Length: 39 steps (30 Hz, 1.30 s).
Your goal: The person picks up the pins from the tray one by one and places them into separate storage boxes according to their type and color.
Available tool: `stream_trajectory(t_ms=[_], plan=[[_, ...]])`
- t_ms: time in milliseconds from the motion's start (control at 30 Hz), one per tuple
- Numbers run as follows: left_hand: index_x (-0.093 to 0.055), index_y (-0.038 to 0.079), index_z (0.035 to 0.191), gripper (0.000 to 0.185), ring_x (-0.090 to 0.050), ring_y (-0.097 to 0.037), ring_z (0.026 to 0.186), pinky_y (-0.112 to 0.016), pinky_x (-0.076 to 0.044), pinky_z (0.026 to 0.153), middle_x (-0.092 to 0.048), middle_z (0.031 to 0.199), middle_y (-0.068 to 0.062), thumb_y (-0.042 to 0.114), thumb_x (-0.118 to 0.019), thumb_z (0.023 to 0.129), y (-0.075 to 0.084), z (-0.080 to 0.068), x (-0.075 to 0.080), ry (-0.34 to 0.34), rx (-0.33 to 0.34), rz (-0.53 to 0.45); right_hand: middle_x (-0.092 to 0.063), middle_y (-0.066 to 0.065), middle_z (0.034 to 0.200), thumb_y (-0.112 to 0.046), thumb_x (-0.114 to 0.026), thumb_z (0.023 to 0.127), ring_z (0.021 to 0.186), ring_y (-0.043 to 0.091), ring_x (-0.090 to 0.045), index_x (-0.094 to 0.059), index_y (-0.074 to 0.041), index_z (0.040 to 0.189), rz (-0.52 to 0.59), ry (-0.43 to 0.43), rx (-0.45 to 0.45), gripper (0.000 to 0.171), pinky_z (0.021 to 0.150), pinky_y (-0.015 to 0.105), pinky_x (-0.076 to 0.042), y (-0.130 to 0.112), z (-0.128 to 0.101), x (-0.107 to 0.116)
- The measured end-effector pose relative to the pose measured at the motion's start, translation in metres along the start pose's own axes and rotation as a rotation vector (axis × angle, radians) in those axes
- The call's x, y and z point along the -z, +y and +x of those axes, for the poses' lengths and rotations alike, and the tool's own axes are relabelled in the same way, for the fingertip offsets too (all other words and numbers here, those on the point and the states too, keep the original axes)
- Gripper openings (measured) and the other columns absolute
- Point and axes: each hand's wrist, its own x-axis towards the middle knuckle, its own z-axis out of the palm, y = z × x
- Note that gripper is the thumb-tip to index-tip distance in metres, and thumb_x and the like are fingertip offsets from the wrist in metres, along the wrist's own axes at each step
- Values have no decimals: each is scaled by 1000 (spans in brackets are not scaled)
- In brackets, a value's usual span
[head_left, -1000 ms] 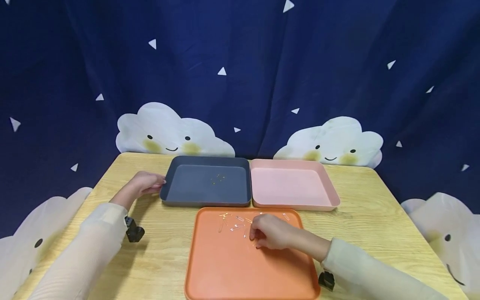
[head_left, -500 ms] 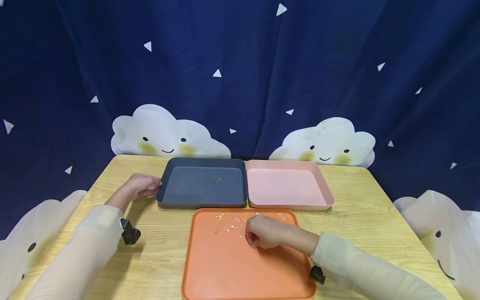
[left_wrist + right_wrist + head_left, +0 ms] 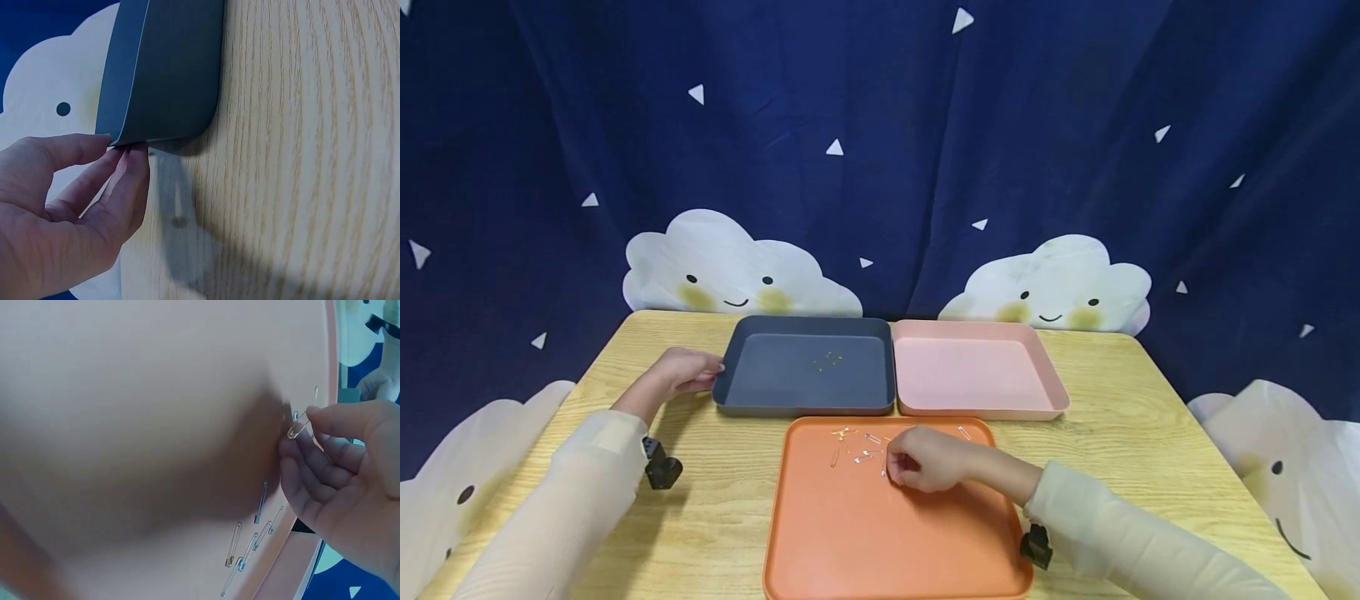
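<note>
My left hand point(image 3: 683, 371) pinches the left rim of a dark grey tray point(image 3: 805, 410), thumb on the edge and fingers against the outside wall, as the left wrist view shows. Over an orange tray point(image 3: 880, 542), my right hand point(image 3: 928, 460) pinches a small safety pin point(image 3: 299, 427) between thumb and fingertips; in the head view the hand hides this pin. Several gold and silver safety pins point(image 3: 863, 457) lie loose near the back of the orange tray. A few tiny gold pins point(image 3: 829, 360) lie inside the dark grey tray.
A pink tray point(image 3: 973, 375) sits against the right side of the dark one, both behind the orange tray. All stand on a wooden table point(image 3: 1112, 467). Behind the table hangs a blue curtain point(image 3: 880, 100) with clouds and triangles.
My right hand has lifted slightly and shifted a little left, with its fingers drawn together. My left hand stays at the dark tray's rim. The head view has shifted a little.
</note>
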Motion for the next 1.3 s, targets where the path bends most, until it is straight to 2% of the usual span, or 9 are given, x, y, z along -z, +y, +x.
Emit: stream_trajectory(t_ms=[100,200,400,500,600,700,800,1067,1300], plan=[[-40,-13,139,52,-60,5,74,-18,-60,78,-62,125,-19,8,-53,92,0,0,0,-2,-2,-2,-64,-4,72,0,-62,84,65,-8,-46,-65,-9,79,101,-11,-37,11,61,7,-45,2,1,2],[-39,-13,139,52,-60,4,76,-19,-60,80,-53,135,-26,8,-53,93,0,0,-1,-2,4,6,-68,1,74,1,-63,84,65,-8,-50,-68,-6,83,210,-29,-80,9,63,9,-49,4,1,4],[-38,-12,140,52,-59,2,80,-22,-58,88,-41,145,-29,10,-51,94,3,-1,-2,3,23,30,-71,18,79,10,-60,81,65,0,-58,-69,5,92,493,-41,-207,15,60,11,-51,14,1,3],[-38,-12,140,52,-59,2,80,-23,-59,88,-44,143,-29,10,-52,95,4,-3,-2,5,26,36,-70,23,82,11,-59,81,65,3,-59,-68,10,96,615,-60,-266,18,61,13,-53,17,0,4],[-39,-13,139,52,-59,2,76,-22,-60,83,-57,127,-25,9,-53,94,4,-3,-1,7,21,29,-70,24,84,10,-61,82,66,6,-60,-67,13,99,723,-67,-341,18,65,21,-60,19,-1,3],[-40,-14,138,52,-58,2,73,-19,-60,78,-63,104,-9,8,-53,93,3,-3,-1,9,18,9,-71,24,84,9,-62,83,66,8,-62,-67,14,99,783,-64,-387,18,68,30,-63,20,-1,2],[-40,-15,138,52,-59,3,70,-17,-60,75,-62,92,1,7,-53,92,2,-2,-1,9,14,-14,-71,24,85,8,-61,84,65,9,-63,-66,15,100,810,-62,-391,18,71,33,-63,20,1,2],[-39,-15,138,52,-59,3,71,-17,-60,75,-62,93,0,6,-53,92,1,-1,-1,8,2,-23,-71,26,92,4,-61,85,66,8,-64,-62,18,106,868,-49,-374,24,73,27,-62,17,12,9],[-40,-15,137,52,-59,2,72,-18,-60,76,-63,99,-4,6,-53,92,2,-3,-1,6,1,-14,-66,36,105,4,-61,85,69,9,-67,-61,18,109,913,-24,-349,28,76,31,-63,14,23,20]])
